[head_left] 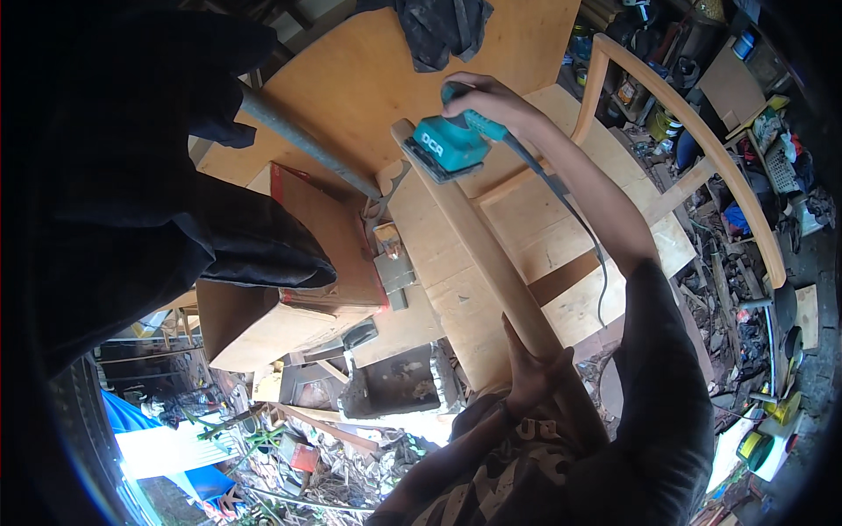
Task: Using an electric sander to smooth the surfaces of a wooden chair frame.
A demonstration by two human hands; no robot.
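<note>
My right hand (498,103) is wrapped round the grip of a teal electric sander (456,147) at the upper middle. The sander's flat pad lies over the far end of a long, smooth wooden bar (478,245); whether it presses on the wood I cannot tell. From the sander a dark cable (574,210) hangs down beside my forearm. My left hand (532,375) grips the bar close to my body, with the thumb on one side. The bar's near end runs back toward my torso and is partly hidden there.
Under the bar are pale wooden boards (438,289). A curved wooden frame (715,145) stands at the right. Left of the boards is an open cardboard box (289,329), with a grey pipe (307,136) above it. Dark cloth (175,228) hangs at the left. Scraps and clutter (329,465) cover the ground.
</note>
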